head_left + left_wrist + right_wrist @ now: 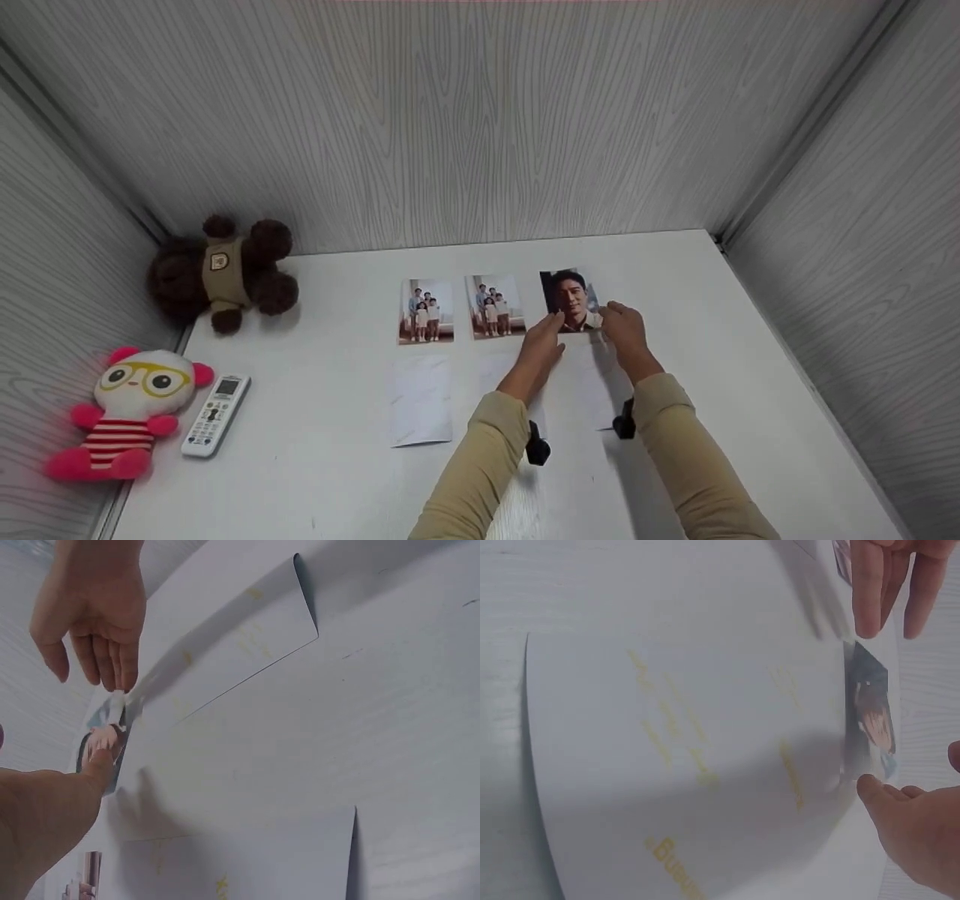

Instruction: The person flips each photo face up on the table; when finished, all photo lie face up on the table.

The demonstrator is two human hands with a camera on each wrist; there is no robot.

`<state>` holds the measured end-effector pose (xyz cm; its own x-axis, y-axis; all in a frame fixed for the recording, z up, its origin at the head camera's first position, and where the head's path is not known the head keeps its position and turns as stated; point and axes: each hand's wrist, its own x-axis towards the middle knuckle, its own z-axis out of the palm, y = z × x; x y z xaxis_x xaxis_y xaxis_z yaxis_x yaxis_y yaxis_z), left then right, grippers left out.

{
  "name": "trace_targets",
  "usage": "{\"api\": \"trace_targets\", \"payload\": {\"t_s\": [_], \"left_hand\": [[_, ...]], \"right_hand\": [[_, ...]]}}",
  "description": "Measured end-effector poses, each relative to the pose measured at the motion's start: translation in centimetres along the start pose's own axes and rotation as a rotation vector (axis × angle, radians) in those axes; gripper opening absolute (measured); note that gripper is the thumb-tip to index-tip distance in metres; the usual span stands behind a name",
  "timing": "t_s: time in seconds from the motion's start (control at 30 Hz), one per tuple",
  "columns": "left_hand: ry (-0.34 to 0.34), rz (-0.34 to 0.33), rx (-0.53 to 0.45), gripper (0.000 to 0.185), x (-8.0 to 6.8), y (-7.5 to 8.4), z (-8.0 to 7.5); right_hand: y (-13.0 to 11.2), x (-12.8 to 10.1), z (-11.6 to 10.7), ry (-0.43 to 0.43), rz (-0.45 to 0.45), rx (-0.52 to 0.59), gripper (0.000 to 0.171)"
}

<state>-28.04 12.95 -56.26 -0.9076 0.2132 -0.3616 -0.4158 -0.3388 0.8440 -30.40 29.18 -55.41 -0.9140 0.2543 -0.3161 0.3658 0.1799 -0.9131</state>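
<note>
Now touching the portrait photo (pixel 571 300) near the far edge of the tabletop (pixel 750 360), left hand (pixel 541 346) with fingers straight at its near left corner, right hand (pixel 624 330) with relaxed fingers at its near right corner, neither gripping it. Lying flat, face up, rightmost in a row beside two family photos (pixel 426 310) (pixel 494 305). Lying nearer the front edge, three face-down white sheets, one (pixel 421 400) left of the arms, another (pixel 690 765) curling up under the right wrist. Sitting along the left edge: brown plush bear (pixel 225 271), red-and-white plush doll (pixel 129 414), white remote control (pixel 216 414).
</note>
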Motion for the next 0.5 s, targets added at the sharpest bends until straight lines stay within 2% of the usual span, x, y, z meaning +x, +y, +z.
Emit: {"api": "trace_targets", "payload": {"t_s": [0.17,0.3,0.37,0.5], "left_hand": [[0.018,0.022,-0.008,0.059,-0.1,0.7,-0.8],[0.042,0.050,0.039,0.057,-0.8,2.0,-2.2],[0.057,0.065,0.084,0.056,-1.3,2.9,-3.5],[0.084,0.091,0.161,0.055,-2.6,5.1,-7.1]], "right_hand": [[0.1,-0.1,-0.4,0.019,-0.001,0.025,0.057],[0.3,-0.3,-0.3,0.030,-0.003,0.087,0.055],[0.3,-0.6,-0.1,0.014,0.002,0.139,0.055],[0.2,-1.6,0.7,-0.091,0.030,0.215,0.056]]}}
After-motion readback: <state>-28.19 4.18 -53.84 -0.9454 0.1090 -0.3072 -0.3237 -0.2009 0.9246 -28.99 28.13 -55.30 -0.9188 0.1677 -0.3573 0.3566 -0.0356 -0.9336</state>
